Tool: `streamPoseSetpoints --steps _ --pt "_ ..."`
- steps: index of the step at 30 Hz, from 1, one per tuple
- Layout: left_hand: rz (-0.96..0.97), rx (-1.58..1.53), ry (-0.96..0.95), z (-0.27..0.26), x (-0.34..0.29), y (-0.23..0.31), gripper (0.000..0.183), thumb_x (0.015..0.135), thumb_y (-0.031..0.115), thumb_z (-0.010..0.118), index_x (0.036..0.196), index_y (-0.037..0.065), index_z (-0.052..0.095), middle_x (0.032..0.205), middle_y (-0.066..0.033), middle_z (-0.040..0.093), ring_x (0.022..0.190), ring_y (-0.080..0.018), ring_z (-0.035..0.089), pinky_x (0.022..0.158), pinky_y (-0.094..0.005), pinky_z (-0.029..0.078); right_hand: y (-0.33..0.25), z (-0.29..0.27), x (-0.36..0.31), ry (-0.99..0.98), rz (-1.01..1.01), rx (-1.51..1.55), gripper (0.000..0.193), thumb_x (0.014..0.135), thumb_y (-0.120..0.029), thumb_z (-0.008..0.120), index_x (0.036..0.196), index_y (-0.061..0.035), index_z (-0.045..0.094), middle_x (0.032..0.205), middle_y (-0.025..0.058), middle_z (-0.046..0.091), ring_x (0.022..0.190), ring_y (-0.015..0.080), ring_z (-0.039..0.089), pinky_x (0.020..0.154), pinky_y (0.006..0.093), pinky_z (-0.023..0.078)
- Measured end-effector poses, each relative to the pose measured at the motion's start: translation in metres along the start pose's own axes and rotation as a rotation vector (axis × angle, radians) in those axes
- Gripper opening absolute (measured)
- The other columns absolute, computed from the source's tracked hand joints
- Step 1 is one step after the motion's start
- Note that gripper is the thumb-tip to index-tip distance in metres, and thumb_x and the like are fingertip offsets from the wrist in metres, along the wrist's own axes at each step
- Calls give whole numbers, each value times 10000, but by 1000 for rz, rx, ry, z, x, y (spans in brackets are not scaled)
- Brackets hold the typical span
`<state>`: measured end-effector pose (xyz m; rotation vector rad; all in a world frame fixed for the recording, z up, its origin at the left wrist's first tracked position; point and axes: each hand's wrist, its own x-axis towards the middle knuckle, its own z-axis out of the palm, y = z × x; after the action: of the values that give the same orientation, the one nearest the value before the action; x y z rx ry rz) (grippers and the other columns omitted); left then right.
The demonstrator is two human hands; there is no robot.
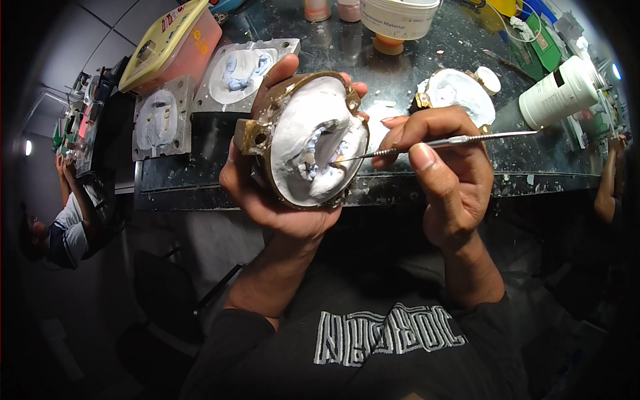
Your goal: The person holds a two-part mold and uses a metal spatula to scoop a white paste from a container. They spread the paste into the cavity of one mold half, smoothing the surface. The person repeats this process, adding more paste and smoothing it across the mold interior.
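My left hand (pixel 287 217) grips a brass-coloured denture flask half (pixel 255 138) from below and behind, its open face tilted toward me. White plaster (pixel 313 110) fills the flask around a hollow with bluish and tooth-like pieces along its edge. Between the thumb and fingers of my right hand (pixel 453 180) is a thin metal dental carver (pixel 460 141), held nearly level. Its left tip reaches into the hollow, by the pieces on the right side; whether it touches them I cannot tell. The other end points right, past my fingers.
Two grey flask halves with plaster (pixel 247 77) (pixel 160 120) stand at the left beside a pink tub with a yellow lid (pixel 170 47). Another plaster-filled flask (pixel 460 97), a white bottle (pixel 560 93) and a white bucket (pixel 400 19) are on the dark bench. Other people work at both sides.
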<state>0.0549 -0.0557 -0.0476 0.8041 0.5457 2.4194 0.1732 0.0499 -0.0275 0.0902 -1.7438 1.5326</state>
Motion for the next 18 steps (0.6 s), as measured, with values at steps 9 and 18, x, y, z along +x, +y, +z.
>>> streamPoseSetpoints --steps 9,18 --pt "-8 64 20 1 0 1 923 864 736 367 1508 82 267 1318 -299 461 1202 -473 495 929 -532 519 0 3 -2 45 170 362 147 964 -60 530 1054 54 552 981 109 605 832 149 640 788 275 529" --pt "-13 7 11 1 -1 1 927 861 746 357 1509 89 272 1317 -301 463 1206 -477 494 931 -534 516 1 3 -1 26 55 161 153 966 -63 531 1062 55 549 998 109 589 834 149 640 796 277 531"
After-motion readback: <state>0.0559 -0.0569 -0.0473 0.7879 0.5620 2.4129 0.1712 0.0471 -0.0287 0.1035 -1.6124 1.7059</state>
